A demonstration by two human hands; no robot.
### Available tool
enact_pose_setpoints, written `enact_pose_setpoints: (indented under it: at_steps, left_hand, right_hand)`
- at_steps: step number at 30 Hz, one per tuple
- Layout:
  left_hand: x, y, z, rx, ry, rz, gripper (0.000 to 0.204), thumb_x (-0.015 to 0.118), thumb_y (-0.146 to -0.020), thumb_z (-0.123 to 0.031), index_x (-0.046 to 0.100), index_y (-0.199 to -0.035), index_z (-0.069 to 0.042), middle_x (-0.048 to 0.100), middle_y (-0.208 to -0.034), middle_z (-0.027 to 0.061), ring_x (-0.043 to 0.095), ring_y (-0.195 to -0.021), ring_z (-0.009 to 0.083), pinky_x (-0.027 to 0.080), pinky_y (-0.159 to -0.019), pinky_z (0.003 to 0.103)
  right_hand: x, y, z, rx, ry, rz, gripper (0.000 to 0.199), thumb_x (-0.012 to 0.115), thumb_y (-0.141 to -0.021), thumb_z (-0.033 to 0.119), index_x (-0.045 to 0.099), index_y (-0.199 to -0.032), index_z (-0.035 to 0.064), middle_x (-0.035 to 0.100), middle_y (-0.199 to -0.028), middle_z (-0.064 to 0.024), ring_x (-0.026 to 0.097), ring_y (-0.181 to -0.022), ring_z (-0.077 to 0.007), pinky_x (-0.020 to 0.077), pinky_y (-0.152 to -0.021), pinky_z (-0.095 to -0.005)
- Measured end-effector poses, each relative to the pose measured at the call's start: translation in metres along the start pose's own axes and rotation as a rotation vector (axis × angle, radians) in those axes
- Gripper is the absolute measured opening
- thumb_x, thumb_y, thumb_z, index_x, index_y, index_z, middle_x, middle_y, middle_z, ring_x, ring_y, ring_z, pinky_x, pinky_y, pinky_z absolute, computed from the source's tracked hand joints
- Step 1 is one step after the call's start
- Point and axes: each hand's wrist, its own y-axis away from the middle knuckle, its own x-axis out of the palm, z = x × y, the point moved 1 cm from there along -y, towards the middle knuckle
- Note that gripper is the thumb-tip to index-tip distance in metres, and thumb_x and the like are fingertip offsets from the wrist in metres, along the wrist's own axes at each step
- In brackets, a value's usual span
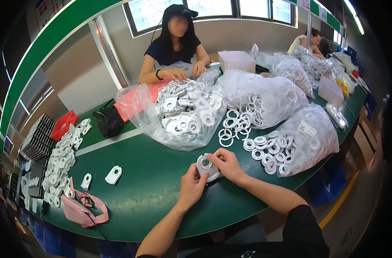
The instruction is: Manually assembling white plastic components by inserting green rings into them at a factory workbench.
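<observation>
Between my two hands, above the near part of the green table (148,202), is a white plastic part with a rounded end and a round hole (212,173). My left hand (190,188) grips its left side, thumb along the lower face. At its upper right, the thumb and fingers of my right hand (227,165) pinch the edge by the hole. A dark rounded edge shows beneath the part; I cannot make out what it is. Beyond my hands lie loose thin white rings (233,125), and to their right thicker white rings (269,151) spill from a clear bag (318,135).
A clear bag heaped with white parts (185,107) stands opposite me, where a co-worker's hands (178,74) rest. Two single white parts (113,175) lie left. Further left are a pink pouch (80,211), piled parts (60,165), a red bin (64,125) and a black bag (108,121).
</observation>
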Motion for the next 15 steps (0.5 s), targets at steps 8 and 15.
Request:
enact_pose_setpoints:
  at_steps: [8,15]
  left_hand:
    - [-0.008,-0.004,0.004,-0.085,-0.022,-0.015,0.024,0.058,-0.086,-0.006,0.053,-0.108,0.004,0.063,-0.092,0.0055,0.059,-0.081,0.0082,0.048,-0.071,0.023]
    - [-0.019,-0.008,0.007,-0.248,0.097,-0.020,0.023,0.058,-0.088,-0.012,0.058,-0.106,0.002,0.064,-0.092,0.0040,0.057,-0.078,0.0071,0.046,-0.069,0.021]
  right_hand:
    - [0.001,0.005,0.010,-0.201,0.466,-0.015,0.024,0.071,-0.077,0.020,0.061,-0.084,-0.0010,0.064,-0.070,-0.0034,0.056,-0.059,-0.0062,0.0441,-0.053,-0.0226]
    - [-0.005,-0.001,0.010,0.066,0.078,0.152,0.026,0.067,-0.082,0.011,0.061,-0.101,-0.0038,0.063,-0.077,-0.0010,0.056,-0.068,-0.0048,0.0458,-0.061,-0.0194]
